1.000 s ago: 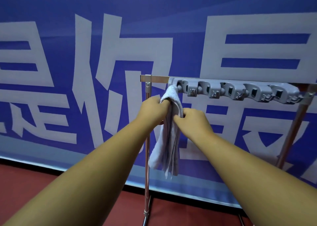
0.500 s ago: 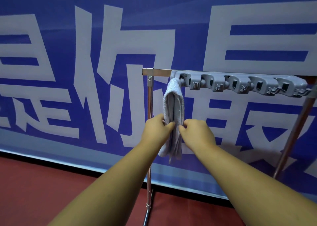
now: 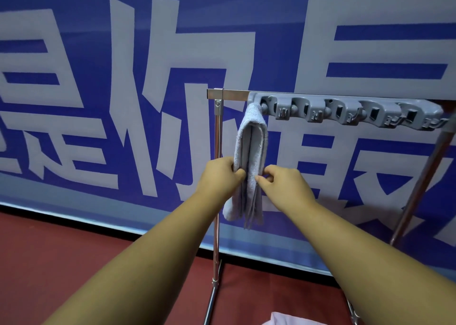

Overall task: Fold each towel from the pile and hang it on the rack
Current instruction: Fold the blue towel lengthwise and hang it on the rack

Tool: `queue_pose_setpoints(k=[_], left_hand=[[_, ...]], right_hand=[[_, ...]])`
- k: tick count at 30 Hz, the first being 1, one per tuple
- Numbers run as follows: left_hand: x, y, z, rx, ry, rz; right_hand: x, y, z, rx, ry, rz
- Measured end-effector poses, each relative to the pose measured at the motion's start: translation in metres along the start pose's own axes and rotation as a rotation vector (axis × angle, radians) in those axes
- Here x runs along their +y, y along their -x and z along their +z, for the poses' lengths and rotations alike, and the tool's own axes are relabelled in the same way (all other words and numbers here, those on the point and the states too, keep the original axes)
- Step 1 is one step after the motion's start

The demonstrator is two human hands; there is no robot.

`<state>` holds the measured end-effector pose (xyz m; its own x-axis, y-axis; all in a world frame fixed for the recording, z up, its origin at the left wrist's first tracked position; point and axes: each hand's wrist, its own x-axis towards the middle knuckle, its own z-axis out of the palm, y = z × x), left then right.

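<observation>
Hands [image 3: 218, 176] lower on towel [image 3: 251, 139], "你" banner [image 3: 158, 82] behind

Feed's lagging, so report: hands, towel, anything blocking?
Left hand, right hand both pinch towel mid-length. Towel hangs folded at left end of rack. Nothing blocking seen.

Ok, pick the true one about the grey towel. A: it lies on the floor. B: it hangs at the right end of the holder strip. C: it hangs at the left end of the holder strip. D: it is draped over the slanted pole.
C: the towel hangs from the leftmost slot of the holder strip, while the left hand and right hand pinch it lower down.
</observation>
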<state>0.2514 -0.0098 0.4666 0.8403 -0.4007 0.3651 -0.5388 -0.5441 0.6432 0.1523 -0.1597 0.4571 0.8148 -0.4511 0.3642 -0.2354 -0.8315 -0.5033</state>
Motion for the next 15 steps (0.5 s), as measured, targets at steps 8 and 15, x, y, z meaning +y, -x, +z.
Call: queue_pose_setpoints(k=[8, 15], left_hand=[[0.02, 0.008, -0.027, 0.022, -0.021, 0.051], [0.049, -0.007, -0.058, 0.124, -0.019, 0.125]], right_hand=[[-0.007, 0.007, -0.043, -0.037, -0.085, 0.013], [-0.031, -0.004, -0.07, 0.124, -0.073, -0.077]])
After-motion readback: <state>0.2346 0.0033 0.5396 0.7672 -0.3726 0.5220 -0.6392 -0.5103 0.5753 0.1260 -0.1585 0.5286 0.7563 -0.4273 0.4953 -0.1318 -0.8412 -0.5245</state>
